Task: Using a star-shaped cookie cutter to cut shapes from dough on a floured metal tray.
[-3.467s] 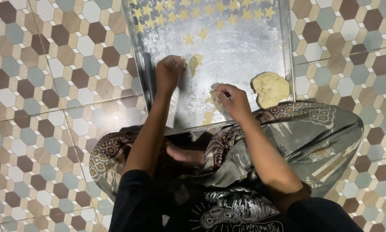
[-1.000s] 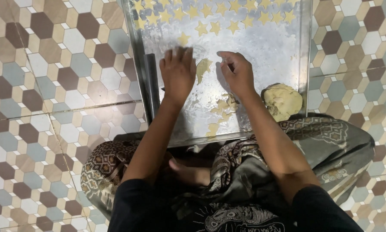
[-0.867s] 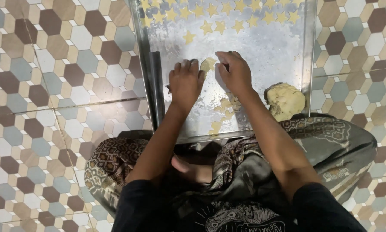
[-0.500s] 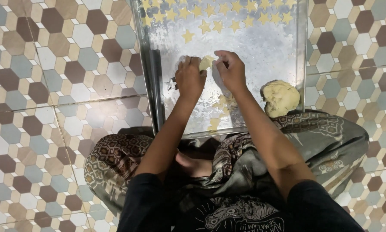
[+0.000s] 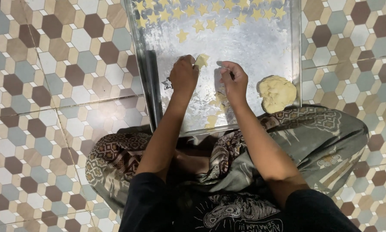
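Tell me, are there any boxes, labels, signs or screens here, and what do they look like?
No boxes, packets, signs or screens in view.
Shirt print: the only marked thing, on the person's black shirt at the bottom edge; a pale line drawing with a curved band of lettering beneath.
Metal baking tray: bare silver, unlabelled, holding yellow dough stars.

A thin, flat scrap of pale yellow dough [image 5: 201, 60] lies on the floured metal tray [image 5: 261, 47], ragged along its edges, its near end under the fingertips of the left hand [image 5: 183, 76]. The right hand [image 5: 234, 80] hangs just beside it, apart from it. A small metal star cutter [image 5: 166, 83] rests on the tray beside the left hand.
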